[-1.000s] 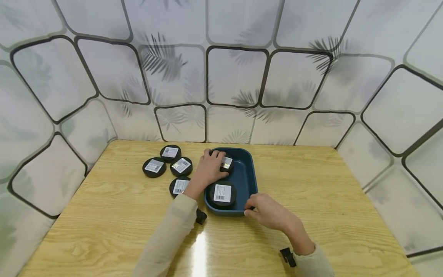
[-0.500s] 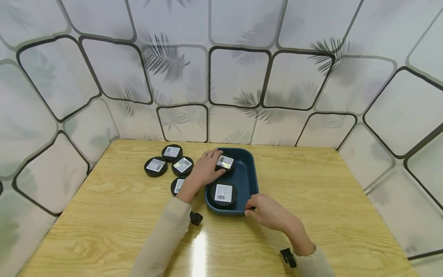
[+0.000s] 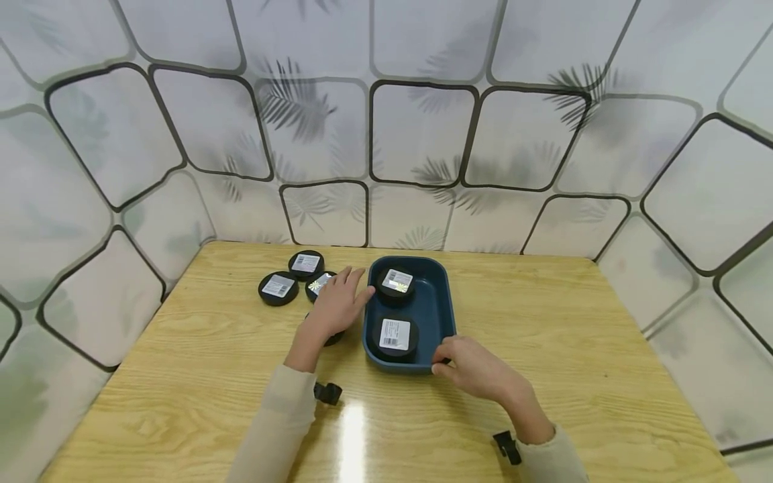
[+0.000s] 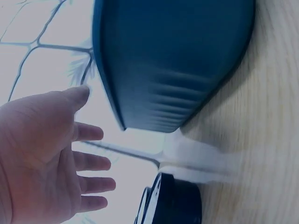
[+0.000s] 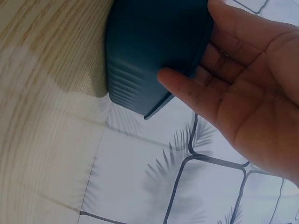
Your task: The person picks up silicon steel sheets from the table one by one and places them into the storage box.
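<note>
A dark blue tray (image 3: 431, 312) stands on the table with two black discs in its left side. One disc (image 3: 395, 342) lies at the front, the other (image 3: 395, 283) at the back; both bear white labels. My right hand (image 3: 474, 367) grips the tray's front right corner, its thumb and fingers at the rim in the right wrist view. Left of the tray, my left hand (image 3: 334, 307) hovers with nothing in it; its fingers are straight in the left wrist view. Below it, a disc (image 3: 333, 339) is mostly hidden, and another disc (image 3: 315, 287) is partly covered.
Two more labelled black discs, one at the back (image 3: 306, 263) and one at the left (image 3: 278, 288), lie on the wooden table (image 3: 181, 376). A patterned curtain (image 3: 417, 134) rises behind the table and along its sides.
My left hand has let go of the back disc in the tray and moved left, out over the loose discs. My right hand keeps its grip on the tray.
</note>
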### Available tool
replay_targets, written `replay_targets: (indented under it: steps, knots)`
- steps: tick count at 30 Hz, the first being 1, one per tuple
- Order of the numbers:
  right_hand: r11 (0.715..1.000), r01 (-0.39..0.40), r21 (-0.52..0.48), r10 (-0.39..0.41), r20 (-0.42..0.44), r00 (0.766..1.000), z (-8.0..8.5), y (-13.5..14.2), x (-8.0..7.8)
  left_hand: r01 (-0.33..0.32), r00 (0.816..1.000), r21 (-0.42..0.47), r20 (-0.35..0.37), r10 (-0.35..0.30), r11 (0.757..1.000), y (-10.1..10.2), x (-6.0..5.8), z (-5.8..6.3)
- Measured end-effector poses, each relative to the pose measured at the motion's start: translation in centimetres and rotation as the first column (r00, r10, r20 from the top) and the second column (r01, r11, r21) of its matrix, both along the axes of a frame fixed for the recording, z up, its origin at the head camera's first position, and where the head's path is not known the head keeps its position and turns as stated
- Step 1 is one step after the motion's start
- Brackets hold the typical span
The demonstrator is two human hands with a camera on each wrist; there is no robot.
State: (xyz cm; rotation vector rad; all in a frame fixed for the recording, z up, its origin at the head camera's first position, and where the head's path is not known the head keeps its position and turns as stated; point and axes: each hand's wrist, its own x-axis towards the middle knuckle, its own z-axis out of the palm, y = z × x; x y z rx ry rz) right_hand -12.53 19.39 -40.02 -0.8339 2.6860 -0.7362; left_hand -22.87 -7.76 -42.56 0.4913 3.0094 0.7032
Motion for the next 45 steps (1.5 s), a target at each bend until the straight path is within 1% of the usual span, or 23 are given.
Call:
replay_targets:
  steps: [2,6,8,12,14,17,20,24,29,37,40,45]
  knots:
    - [1.0,0.003,0.004,-0.003,0.0,1.0,0.0,0.0,0.0,-0.022,1.0,0.011,-0.018,0.022,1.0,-0.4,0.3,0.0]
    - [1.0,0.008,0.003,-0.008,0.0,1.0,0.1,0.0,-0.1,-0.067,0.997,-0.001,-0.035,0.066,0.998,-1.1,0.6,-0.1]
    - [1.0,0.011,0.004,-0.011,0.003,1.0,0.0,0.0,-0.1,-0.083,0.996,-0.03,-0.048,0.082,0.996,-1.3,0.7,-0.2]
    - [1.0,0.013,0.007,-0.013,0.01,1.0,0.0,0.0,-0.1,-0.103,0.994,-0.093,-0.047,0.099,0.99,-1.7,0.9,-0.1]
    - [1.0,0.017,0.006,-0.017,0.018,1.0,0.0,0.1,0.0,-0.102,0.995,-0.117,-0.022,0.1,0.988,-1.9,1.1,0.0]
    - [1.0,0.02,0.01,-0.021,0.028,0.999,0.0,0.1,0.0,-0.096,0.994,-0.128,0.042,0.102,0.987,-2.3,1.4,0.0]
    - [1.0,0.019,0.011,-0.019,0.033,0.999,0.1,0.1,0.0,-0.101,0.988,-0.125,0.107,0.114,0.987,-2.6,1.7,0.0]
    - [1.0,0.019,0.007,-0.019,0.04,0.999,0.1,0.1,-0.1,-0.103,0.98,-0.131,0.159,0.124,0.986,-3.3,2.0,-0.1]
    - [1.0,0.021,0.003,-0.021,0.051,0.999,0.1,0.1,-0.1,-0.089,0.973,-0.142,0.201,0.117,0.986,-3.9,2.2,0.0]
    - [1.0,0.009,-0.003,-0.009,0.025,1.0,-0.1,0.2,-0.2,-0.097,0.955,-0.133,0.268,0.13,0.986,-4.2,2.4,0.5]
    - [1.0,0.01,0.0,-0.01,0.021,1.0,-0.2,0.2,-0.2,-0.097,0.95,-0.139,0.283,0.134,0.986,-4.2,2.5,0.7]
    - [1.0,0.014,0.001,-0.014,0.031,0.999,-0.2,0.2,-0.2,-0.102,0.943,-0.153,0.301,0.145,0.983,-4.3,2.7,0.6]
